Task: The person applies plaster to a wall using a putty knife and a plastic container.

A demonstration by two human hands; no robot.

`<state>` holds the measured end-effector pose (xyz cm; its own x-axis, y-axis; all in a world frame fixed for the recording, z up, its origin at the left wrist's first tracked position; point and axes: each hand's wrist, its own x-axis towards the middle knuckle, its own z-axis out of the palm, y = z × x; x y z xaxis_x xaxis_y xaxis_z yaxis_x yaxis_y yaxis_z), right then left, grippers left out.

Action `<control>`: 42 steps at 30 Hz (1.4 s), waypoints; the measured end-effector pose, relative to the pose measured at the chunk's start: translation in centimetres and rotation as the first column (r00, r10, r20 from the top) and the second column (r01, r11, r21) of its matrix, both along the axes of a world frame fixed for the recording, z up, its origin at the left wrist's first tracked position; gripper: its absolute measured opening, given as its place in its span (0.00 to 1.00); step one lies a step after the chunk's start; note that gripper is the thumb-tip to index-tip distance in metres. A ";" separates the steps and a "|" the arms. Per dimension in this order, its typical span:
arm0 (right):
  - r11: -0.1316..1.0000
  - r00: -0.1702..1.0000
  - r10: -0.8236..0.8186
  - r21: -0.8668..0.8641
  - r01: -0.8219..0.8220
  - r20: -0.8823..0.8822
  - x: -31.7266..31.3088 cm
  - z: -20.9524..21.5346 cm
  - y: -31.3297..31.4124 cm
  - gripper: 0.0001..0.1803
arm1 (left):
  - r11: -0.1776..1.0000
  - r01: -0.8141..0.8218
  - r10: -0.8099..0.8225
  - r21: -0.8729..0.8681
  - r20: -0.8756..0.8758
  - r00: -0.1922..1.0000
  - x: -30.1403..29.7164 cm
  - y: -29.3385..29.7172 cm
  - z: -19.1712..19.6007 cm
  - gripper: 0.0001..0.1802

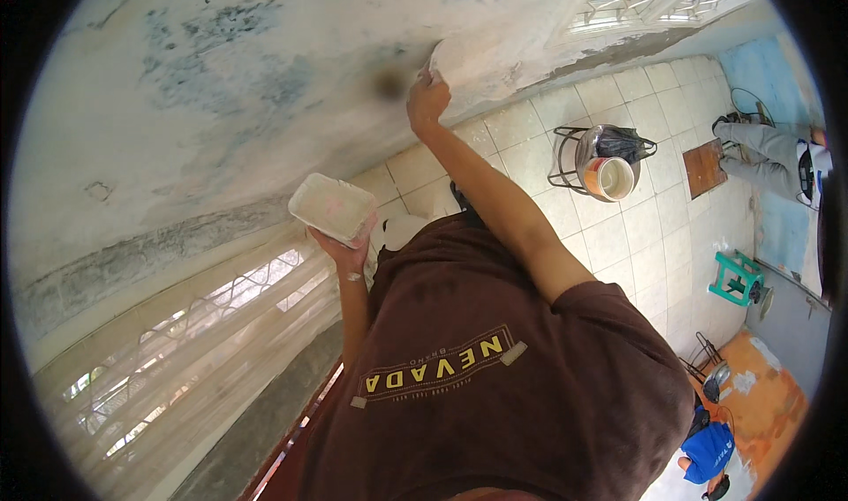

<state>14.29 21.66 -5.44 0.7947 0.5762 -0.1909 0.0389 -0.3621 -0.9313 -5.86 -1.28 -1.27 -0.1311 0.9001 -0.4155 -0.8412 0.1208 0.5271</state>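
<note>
My left hand [347, 252] is closed around the underside and edge of a white rectangular plastic tub [332, 206]. Pale, putty-like residue coats the tub, and there is a white smear on my wrist. My right arm reaches out to the wall, where my right hand [428, 102] grips a thin flat scraper [435, 63]. The scraper is pressed against the wall [353, 24] and is mostly hidden by my fingers. Rough bluish-grey patches and pale filler mark the wall's surface.
A stool [567, 158] on the tiled floor bears a bucket [609, 179] and a black plastic bag [623, 143]. Beyond are a green stool [736, 277], a person in grey trousers [768, 152] and another in a blue shirt [709, 452]. A sheer curtain [203, 342] covers a window at left.
</note>
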 end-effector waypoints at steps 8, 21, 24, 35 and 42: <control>0.959 0.712 0.238 0.278 -0.062 -0.660 12.2 -10.3 -1.8 0.21 | 1.000 -0.017 0.018 -0.017 0.060 0.998 0.9 1.2 0.5 0.39; 0.831 0.855 0.514 0.292 -0.475 -0.073 -1.8 1.8 -3.8 0.10 | 0.997 -0.083 0.083 0.006 -0.010 0.996 0.0 -0.2 -1.0 0.41; 0.767 0.829 0.529 0.520 -0.376 -0.181 3.8 -6.7 -5.0 0.15 | 0.998 -0.062 0.062 0.015 0.013 0.998 -0.6 0.5 -2.0 0.43; 0.973 0.926 -0.089 0.166 0.159 -0.366 11.4 -10.1 7.8 0.20 | 0.999 -0.041 0.041 -0.009 0.039 0.998 -0.4 -0.5 -1.3 0.45; 0.836 0.801 0.497 0.432 -0.338 -0.335 -4.9 -3.1 -5.6 0.12 | 0.999 -0.028 0.029 -0.031 0.040 0.999 -2.5 -1.8 -1.3 0.39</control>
